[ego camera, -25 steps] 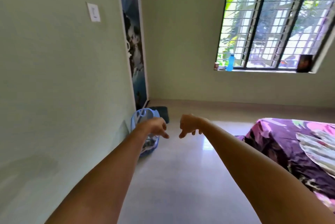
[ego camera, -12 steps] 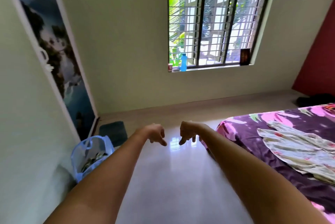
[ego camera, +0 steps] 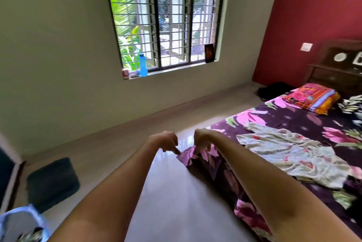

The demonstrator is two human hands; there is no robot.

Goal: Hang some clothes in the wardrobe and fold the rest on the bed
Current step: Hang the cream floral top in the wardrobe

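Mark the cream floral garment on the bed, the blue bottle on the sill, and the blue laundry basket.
Cream floral cloth garment (ego camera: 290, 155): head view, middle of the fabric.
Blue plastic bottle (ego camera: 143, 66): head view, body.
Pale blue laundry basket (ego camera: 39, 216): head view, right rim.

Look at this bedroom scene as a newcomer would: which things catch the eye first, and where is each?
At the centre the left hand and right hand reach forward, empty, with loosely hanging fingers. Above them a barred window glows with green leaves, a blue bottle on its sill. At the right, a pale flowered garment lies crumpled on the purple floral bed.
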